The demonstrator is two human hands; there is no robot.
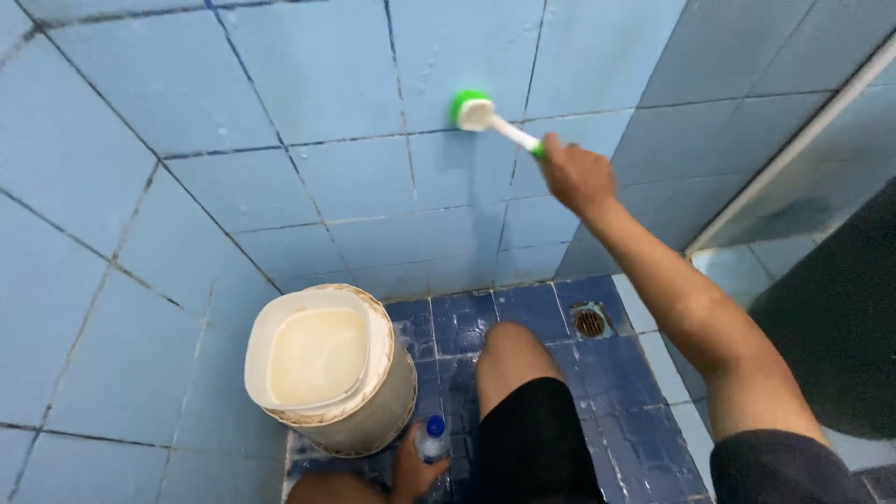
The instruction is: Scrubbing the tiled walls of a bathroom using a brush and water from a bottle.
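A small bottle (432, 439) with a blue cap is gripped low down by the left hand (413, 471), beside a cream bucket (329, 369). Farther off, the right hand (577, 175) is closed round a green scrub brush (473, 111) pressed against the blue wall tiles (327, 84); wet patches suggest scrubbing is partly done.

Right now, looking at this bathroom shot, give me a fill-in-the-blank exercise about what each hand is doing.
1. The right hand presses a scrub brush with a green and white head against the light blue tiled ____.
2. The left hand grips a small clear bottle with a ____ cap.
3. Beside the left hand stands a cream-coloured ____ on the floor.
4. The round drain is set in the ____ blue floor tiles.

Missing words: wall; blue; bucket; dark
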